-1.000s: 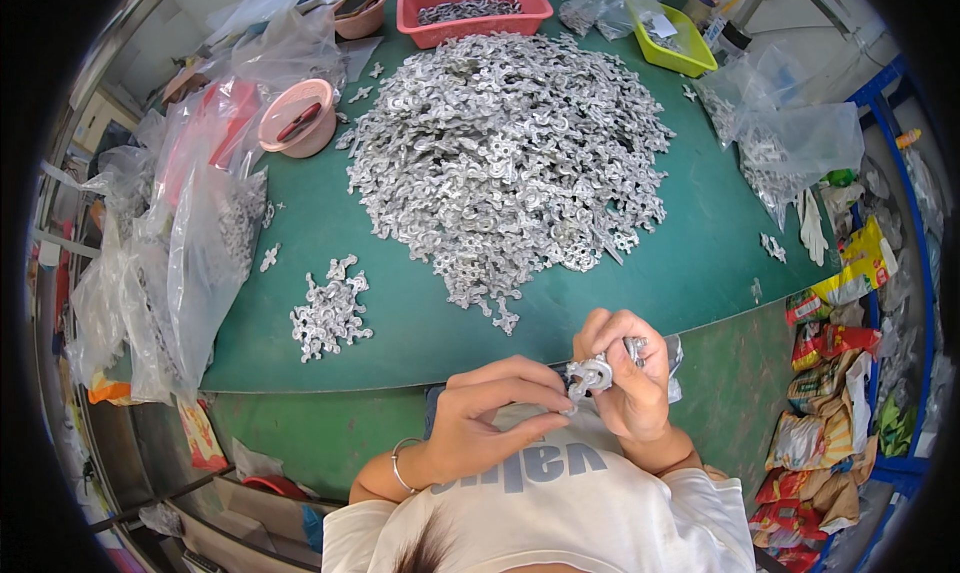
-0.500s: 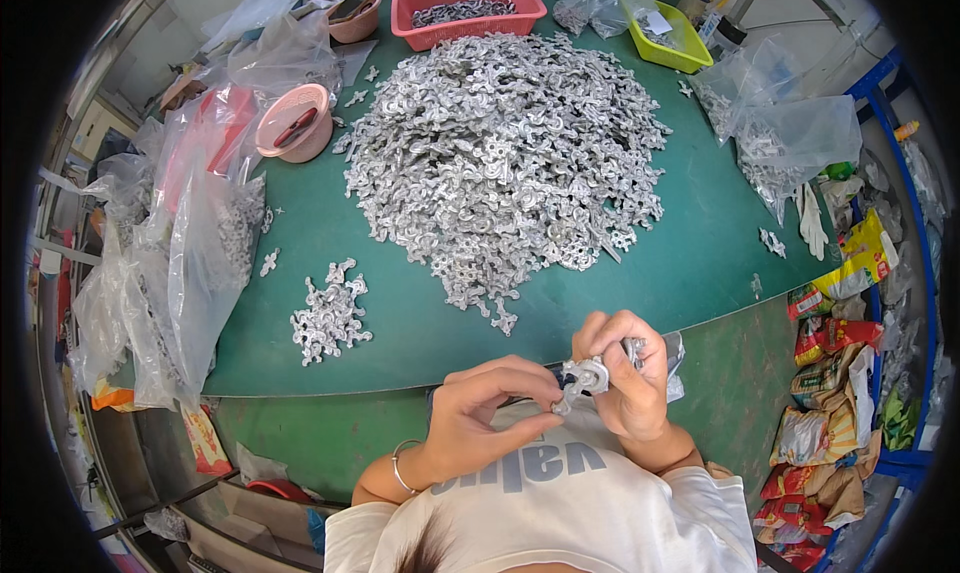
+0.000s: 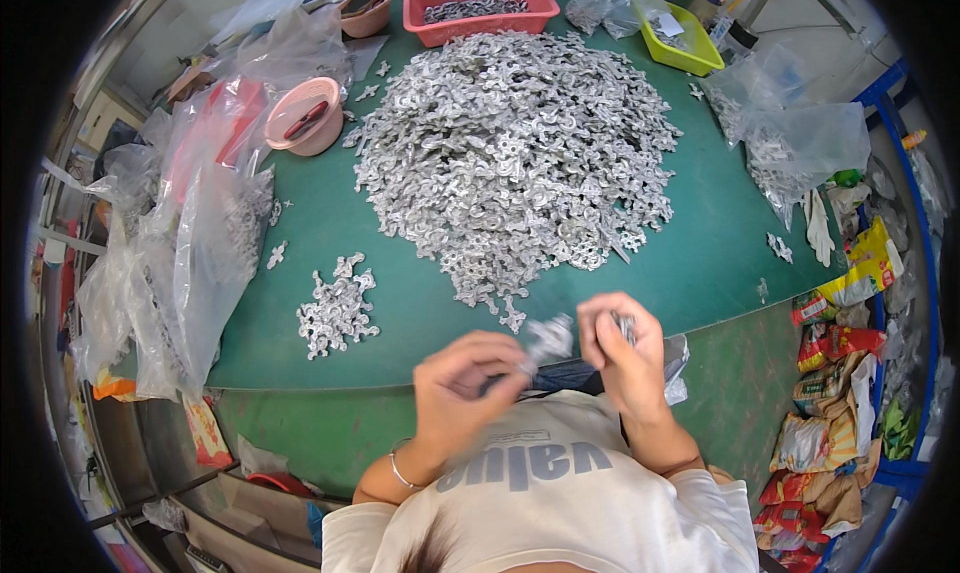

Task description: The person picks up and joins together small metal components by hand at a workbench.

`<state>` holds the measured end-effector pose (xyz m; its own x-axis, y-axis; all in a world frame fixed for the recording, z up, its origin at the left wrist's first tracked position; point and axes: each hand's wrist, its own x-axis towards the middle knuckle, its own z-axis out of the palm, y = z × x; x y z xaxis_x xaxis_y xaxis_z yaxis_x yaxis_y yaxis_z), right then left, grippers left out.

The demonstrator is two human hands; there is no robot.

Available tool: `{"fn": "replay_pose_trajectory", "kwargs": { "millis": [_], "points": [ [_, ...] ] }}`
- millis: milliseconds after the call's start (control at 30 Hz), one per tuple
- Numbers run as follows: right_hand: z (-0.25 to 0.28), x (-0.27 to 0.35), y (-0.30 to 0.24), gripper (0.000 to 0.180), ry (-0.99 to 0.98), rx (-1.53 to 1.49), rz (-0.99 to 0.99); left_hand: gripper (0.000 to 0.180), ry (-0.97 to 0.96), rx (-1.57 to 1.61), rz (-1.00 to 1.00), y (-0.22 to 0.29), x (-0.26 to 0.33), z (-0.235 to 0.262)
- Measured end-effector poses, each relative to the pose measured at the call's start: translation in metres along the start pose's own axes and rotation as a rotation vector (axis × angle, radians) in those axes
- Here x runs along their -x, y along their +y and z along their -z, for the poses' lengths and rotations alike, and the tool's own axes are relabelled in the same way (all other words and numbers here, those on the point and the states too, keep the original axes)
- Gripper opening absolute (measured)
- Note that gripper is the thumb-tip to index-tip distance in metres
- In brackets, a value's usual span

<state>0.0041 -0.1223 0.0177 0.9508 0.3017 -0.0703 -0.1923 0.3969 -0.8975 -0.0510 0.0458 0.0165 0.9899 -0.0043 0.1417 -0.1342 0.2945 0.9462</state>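
Observation:
My left hand is closed, pinching one end of a silver metal casting blurred by motion. Close by, my right hand is curled round another silver metal piece, mostly hidden by the fingers. Both hands are over the near edge of the green table. Beyond them rises a large heap of silver castings, knobbly and cross-like in shape. A much smaller pile of castings lies left of it, near the table's front edge.
A red basket of metal parts and a yellow-green basket stand at the back. Left are a pink bowl with a red-handled tool and clear plastic bags. Filled bags and a white glove lie right.
My left hand has drawn left with its casting, away from my right hand. My right hand has risen slightly, fingers still curled. The whole view has shifted a little.

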Motion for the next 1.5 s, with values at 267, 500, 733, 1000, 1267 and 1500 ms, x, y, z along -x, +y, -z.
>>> {"fn": "replay_pose_trajectory", "kwargs": {
  "millis": [267, 500, 733, 1000, 1267, 1500],
  "points": [
    [0.034, -0.026, 0.059, 0.025, -0.033, 1.196, 0.132, 0.02, 0.94, -0.858, -0.207, -0.053, 0.02, 0.127],
    [0.028, -0.043, 0.1, 0.015, 0.054, 1.404, 0.353, 0.032, 0.884, -1.253, -0.176, -0.053, 0.009, 0.109],
    [0.039, -0.038, 0.067, 0.005, 0.191, 1.052, 0.432, 0.031, 0.584, -1.118, -0.212, -0.049, 0.003, 0.053],
    [0.018, -0.007, 0.022, 0.012, 0.141, 0.113, -0.092, 0.034, 0.101, -0.345, -0.073, -0.028, -0.015, 0.0],
    [0.01, 0.005, 0.004, 0.01, 0.039, 0.061, 0.002, 0.018, 0.094, -0.187, -0.057, -0.01, -0.018, -0.009],
    [0.006, 0.009, -0.004, 0.01, 0.029, 0.281, 0.062, 0.016, 0.077, -0.073, -0.033, -0.005, -0.017, -0.007]
  ]
}}
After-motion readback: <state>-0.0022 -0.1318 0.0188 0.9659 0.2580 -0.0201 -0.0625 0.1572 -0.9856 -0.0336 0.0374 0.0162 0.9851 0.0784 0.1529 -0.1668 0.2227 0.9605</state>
